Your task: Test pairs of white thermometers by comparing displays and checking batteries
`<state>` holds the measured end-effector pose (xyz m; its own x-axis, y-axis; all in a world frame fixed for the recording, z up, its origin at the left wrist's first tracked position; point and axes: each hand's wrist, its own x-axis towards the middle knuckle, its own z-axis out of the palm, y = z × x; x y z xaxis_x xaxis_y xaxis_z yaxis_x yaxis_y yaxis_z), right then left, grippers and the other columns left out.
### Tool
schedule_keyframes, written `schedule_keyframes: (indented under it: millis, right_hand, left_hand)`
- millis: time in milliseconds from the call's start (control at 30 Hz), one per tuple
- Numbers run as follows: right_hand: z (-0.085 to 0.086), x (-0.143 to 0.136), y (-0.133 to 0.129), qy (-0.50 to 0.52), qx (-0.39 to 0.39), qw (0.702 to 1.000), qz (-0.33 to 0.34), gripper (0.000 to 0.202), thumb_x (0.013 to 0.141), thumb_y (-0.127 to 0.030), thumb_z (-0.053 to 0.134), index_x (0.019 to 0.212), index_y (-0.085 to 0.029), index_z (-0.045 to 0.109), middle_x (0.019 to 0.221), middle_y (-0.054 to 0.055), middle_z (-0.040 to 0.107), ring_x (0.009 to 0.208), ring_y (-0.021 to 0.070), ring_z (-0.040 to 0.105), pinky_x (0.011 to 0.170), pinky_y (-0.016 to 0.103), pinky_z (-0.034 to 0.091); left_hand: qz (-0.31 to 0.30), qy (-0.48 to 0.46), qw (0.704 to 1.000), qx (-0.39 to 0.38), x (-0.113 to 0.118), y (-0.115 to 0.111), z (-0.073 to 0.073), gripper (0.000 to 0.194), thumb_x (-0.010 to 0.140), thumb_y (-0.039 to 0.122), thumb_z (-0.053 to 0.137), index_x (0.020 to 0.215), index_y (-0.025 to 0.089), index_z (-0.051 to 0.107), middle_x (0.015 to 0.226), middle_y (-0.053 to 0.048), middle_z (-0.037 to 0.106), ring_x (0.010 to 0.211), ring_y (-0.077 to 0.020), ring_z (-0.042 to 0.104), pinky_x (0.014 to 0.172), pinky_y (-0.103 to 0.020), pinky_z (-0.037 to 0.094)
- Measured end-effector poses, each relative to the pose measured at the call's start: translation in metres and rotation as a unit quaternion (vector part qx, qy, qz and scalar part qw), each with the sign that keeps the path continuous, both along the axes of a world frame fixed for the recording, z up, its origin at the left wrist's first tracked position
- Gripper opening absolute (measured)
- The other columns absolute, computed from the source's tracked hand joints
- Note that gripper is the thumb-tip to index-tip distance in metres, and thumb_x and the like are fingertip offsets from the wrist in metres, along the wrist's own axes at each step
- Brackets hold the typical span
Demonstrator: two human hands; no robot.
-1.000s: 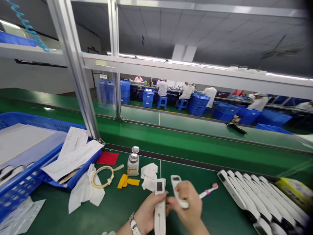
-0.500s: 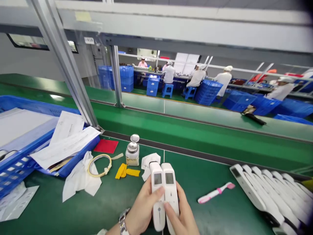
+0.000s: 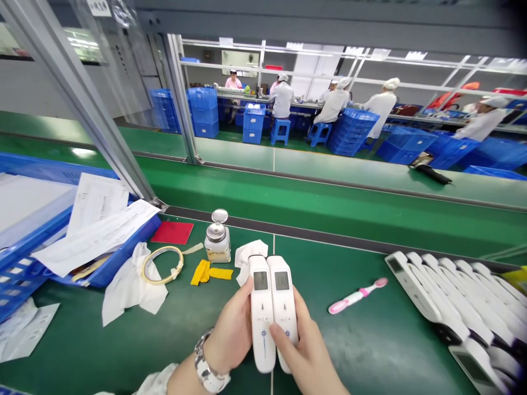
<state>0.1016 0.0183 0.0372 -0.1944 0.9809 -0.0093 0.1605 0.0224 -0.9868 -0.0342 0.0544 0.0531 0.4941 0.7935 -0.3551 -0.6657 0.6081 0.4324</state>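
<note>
My left hand (image 3: 234, 336) is closed around a white handheld thermometer (image 3: 262, 312) with a small grey screen. Pressed side by side with it is a second white thermometer (image 3: 283, 299), gripped by my right hand (image 3: 307, 351). My right thumb lies over the lower front of that second one, near the seam between the two. Faint dark characters show on its screen. Both stand tilted with their screens toward me. Just behind their tops lies a crumpled white cloth (image 3: 249, 253).
At right, a pink-and-white toothbrush (image 3: 357, 296) lies near a row of several similar white thermometers (image 3: 444, 296). Left of my hands are a pump bottle (image 3: 218, 244), yellow strips (image 3: 201, 272), a tape roll (image 3: 144, 270), a red card (image 3: 172, 232) and a blue tray (image 3: 105, 274). People work beyond.
My left thumb has come off the front of the left thermometer to its side. Characters now show on the right thermometer's screen. The camera view has shifted a little.
</note>
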Motion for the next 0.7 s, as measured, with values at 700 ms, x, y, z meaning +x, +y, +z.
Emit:
schedule_keyframes:
  millis: [700]
  right_hand:
    - [0.0037,-0.0002,-0.0023,0.022,-0.027,0.999,0.011,0.063,0.092,-0.031,0.047,0.144,-0.023,0.011,0.135,0.013,0.047,0.110,0.0266,0.056,0.076,0.032,0.056]
  left_hand:
    - [0.003,-0.003,1.000,-0.015,0.0006,0.0009,-0.0011,0.052,0.088,0.046,0.041,0.127,0.011,0.048,0.121,-0.014,0.058,0.118,-0.0316,0.048,0.104,-0.047,0.032]
